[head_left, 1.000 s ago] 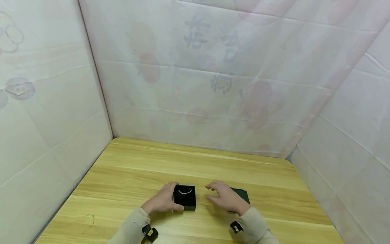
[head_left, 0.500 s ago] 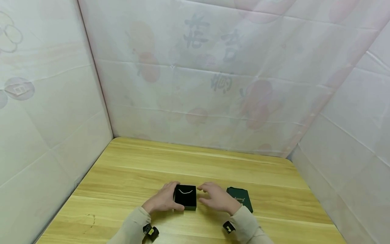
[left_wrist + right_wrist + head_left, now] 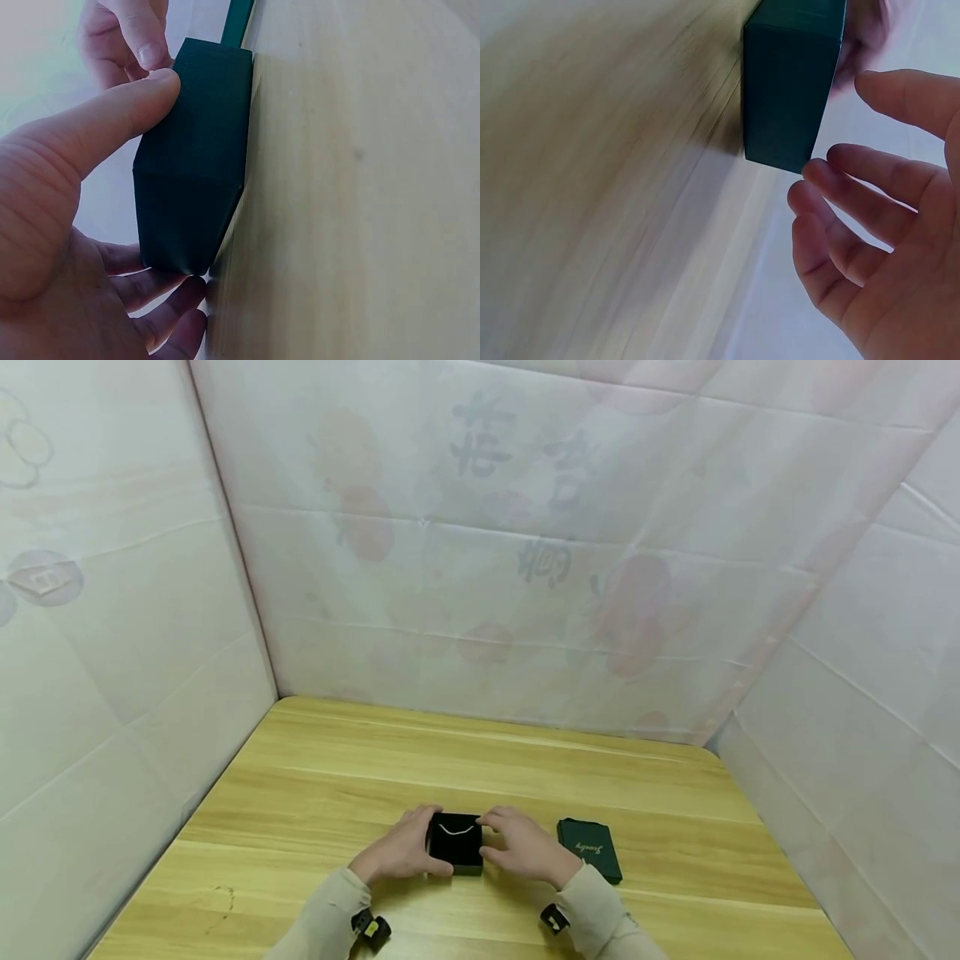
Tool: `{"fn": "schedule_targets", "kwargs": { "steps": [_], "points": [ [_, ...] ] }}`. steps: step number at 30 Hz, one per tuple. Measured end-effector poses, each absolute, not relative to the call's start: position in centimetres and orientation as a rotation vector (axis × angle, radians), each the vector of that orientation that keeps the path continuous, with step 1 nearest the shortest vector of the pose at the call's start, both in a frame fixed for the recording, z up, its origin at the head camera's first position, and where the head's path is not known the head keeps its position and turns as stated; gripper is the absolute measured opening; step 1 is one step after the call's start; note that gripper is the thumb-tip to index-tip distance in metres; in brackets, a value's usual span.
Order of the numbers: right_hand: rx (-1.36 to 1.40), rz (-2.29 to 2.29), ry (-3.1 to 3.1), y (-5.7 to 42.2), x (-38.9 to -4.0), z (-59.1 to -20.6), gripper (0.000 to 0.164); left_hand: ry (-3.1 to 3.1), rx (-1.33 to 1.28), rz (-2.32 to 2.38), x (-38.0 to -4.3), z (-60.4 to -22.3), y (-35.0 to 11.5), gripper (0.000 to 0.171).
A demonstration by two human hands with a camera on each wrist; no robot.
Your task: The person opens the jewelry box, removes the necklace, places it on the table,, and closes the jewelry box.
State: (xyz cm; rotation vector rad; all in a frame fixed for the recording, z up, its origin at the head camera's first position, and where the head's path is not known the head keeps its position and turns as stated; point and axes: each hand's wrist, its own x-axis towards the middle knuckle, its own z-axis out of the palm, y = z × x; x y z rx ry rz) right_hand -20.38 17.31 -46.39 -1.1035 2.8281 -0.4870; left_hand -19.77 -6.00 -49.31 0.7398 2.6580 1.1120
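A small dark green jewelry box [image 3: 468, 870] with a black padded inside sits lidless on the table, and a thin silver chain [image 3: 457, 832] lies curved across the padding. My left hand [image 3: 401, 849] grips the box from its left side; in the left wrist view the thumb presses the near wall [image 3: 202, 120] and the fingers reach round the opposite end. At the right side of the box is my right hand [image 3: 531, 847], thumb and fingers spread, fingertips right at the rim. The right wrist view has these loosely bent fingers [image 3: 870, 180] beside the box's corner.
Right of the right hand lies the green lid [image 3: 592, 843] with gold lettering, flat on the wooden table [image 3: 360, 760]. Pale printed cloth walls [image 3: 480, 568] enclose the table's back and sides. Each wrist carries a small black camera [image 3: 371, 930].
My right hand has moved left, from over the lid to the box's right edge, uncovering the lid. The left hand has kept its grip on the box.
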Motion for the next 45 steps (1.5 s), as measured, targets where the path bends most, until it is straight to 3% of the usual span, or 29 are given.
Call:
{"fn": "schedule_targets", "kwargs": {
  "steps": [31,45],
  "points": [
    [-1.064,-0.015,2.960,14.1,-20.2,-46.2,0.041,2.654,0.726,1.100,-19.8,-49.2,-6.0,0.090],
    [-0.977,-0.085,2.916,13.8,-20.3,-46.4,0.043,2.637,0.731,1.119,-19.7,-49.4,-5.9,0.088]
  ]
}}
